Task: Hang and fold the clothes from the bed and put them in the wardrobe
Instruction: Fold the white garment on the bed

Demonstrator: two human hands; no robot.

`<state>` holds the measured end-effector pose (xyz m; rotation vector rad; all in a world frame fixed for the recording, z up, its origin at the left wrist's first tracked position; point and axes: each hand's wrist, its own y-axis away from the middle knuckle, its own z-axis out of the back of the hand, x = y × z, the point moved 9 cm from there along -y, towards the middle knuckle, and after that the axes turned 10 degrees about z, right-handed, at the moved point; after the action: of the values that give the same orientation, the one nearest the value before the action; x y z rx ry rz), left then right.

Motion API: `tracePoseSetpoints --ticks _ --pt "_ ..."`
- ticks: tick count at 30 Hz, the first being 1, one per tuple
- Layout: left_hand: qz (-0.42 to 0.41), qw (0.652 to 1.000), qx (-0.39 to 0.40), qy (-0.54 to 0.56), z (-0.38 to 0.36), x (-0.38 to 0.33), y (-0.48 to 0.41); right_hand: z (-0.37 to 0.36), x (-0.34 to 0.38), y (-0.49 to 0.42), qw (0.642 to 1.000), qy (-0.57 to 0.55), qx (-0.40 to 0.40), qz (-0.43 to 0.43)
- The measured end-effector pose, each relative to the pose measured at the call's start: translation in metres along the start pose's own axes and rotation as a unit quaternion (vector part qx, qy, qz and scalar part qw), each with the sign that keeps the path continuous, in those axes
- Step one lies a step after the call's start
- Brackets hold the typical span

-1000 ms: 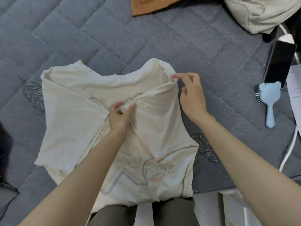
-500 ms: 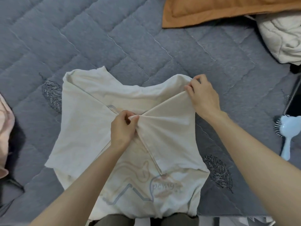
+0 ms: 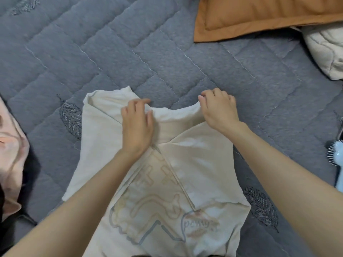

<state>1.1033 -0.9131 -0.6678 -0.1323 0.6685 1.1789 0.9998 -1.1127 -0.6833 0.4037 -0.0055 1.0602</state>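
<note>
A cream T-shirt [image 3: 204, 173] lies front-up on the bed [image 3: 148, 58], near the person's edge, with its hem running out of view at the bottom. Its cloth is thin and pale, softly creased. Across the chest is a faded print [image 3: 157, 216]: a grey-blue zigzag outline, beige looping shapes, and a small round badge with lettering too blurred to read surely. The shirt's right side has been folded inward over the middle, so its edge runs as a long slanting line from the collar area down toward the badge. The left side is spread flat, its shoulder corner pointing up the bed.

The left hand [image 3: 137, 127] rests palm-down on the shirt just below the neckline, fingers fairly straight and a little spread, pressing the cloth and grasping nothing. The right hand [image 3: 219, 110] sits at the top right corner of the folded part, its fingers curled round the edge of the fabric and gripping it.

The bed's cover is grey and quilted in diagonal blocks, with a dark stitched leaf [image 3: 71, 119] just left of the shirt. A pink garment [image 3: 11, 154] lies at the left edge, well apart. Farther up are an orange pillow [image 3: 259, 15] and a cream padded bundle [image 3: 326, 52]. A pale blue hairbrush [image 3: 336, 156] lies at the right edge.
</note>
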Motion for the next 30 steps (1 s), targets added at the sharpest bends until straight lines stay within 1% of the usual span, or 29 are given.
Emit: tracePoseSetpoints --ticks 2,5,7,8,10,12,15,16,17,18,19,22,23,25,27,28,30 --pt "-0.002 0.997 -0.002 -0.079 0.005 0.010 -0.024 -0.006 -0.007 -0.002 0.998 0.012 0.039 -0.040" --pt "0.021 0.986 0.043 -0.157 0.003 0.032 -0.051 -0.019 -0.017 0.010 0.987 -0.028 0.122 -0.100" --pt "0.023 0.983 0.068 -0.171 0.005 0.040 -0.059 -0.022 -0.021 0.022 0.978 -0.012 0.168 -0.122" --pt "0.022 0.984 0.075 -0.161 0.008 0.042 -0.060 -0.022 -0.021 0.026 0.977 -0.019 0.172 -0.122" --pt "0.011 0.987 0.081 -0.138 0.014 0.043 -0.060 -0.014 -0.019 0.029 0.980 -0.071 0.140 -0.119" --pt "0.001 0.989 0.062 -0.133 0.024 0.041 -0.061 0.003 -0.017 0.024 0.986 -0.114 0.054 -0.112" --pt "0.017 0.995 -0.013 -0.093 0.046 0.039 -0.069 0.035 -0.017 0.014 0.975 -0.158 -0.111 -0.115" --pt "0.023 0.995 -0.038 -0.085 0.051 0.039 -0.072 0.041 -0.018 0.010 0.968 -0.167 -0.143 -0.118" --pt "0.029 0.994 -0.055 -0.089 0.054 0.039 -0.075 0.041 -0.019 0.006 0.965 -0.173 -0.154 -0.124" --pt "0.037 0.993 -0.059 -0.099 0.055 0.042 -0.077 0.037 -0.020 0.002 0.965 -0.177 -0.145 -0.130" --pt "0.051 0.992 -0.045 -0.104 0.052 0.047 -0.079 0.030 -0.020 0.000 0.967 -0.181 -0.120 -0.136" --pt "0.074 0.989 0.072 -0.101 0.036 0.069 -0.076 -0.001 -0.016 0.003 0.971 -0.194 0.010 -0.137" --pt "0.066 0.986 0.106 -0.112 0.033 0.073 -0.073 -0.008 -0.013 0.007 0.971 -0.190 0.052 -0.133" --pt "0.037 0.980 0.141 -0.138 0.031 0.079 -0.072 -0.015 -0.011 0.012 0.967 -0.187 0.107 -0.133" --pt "0.010 0.975 0.149 -0.164 0.032 0.081 -0.073 -0.016 -0.013 0.014 0.964 -0.187 0.131 -0.136" --pt "-0.011 0.972 0.146 -0.184 0.034 0.081 -0.072 -0.015 -0.013 0.015 0.967 -0.169 0.138 -0.129" --pt "-0.064 0.963 0.135 -0.225 0.035 0.078 -0.067 -0.013 -0.009 0.020 0.980 -0.097 0.136 -0.107"
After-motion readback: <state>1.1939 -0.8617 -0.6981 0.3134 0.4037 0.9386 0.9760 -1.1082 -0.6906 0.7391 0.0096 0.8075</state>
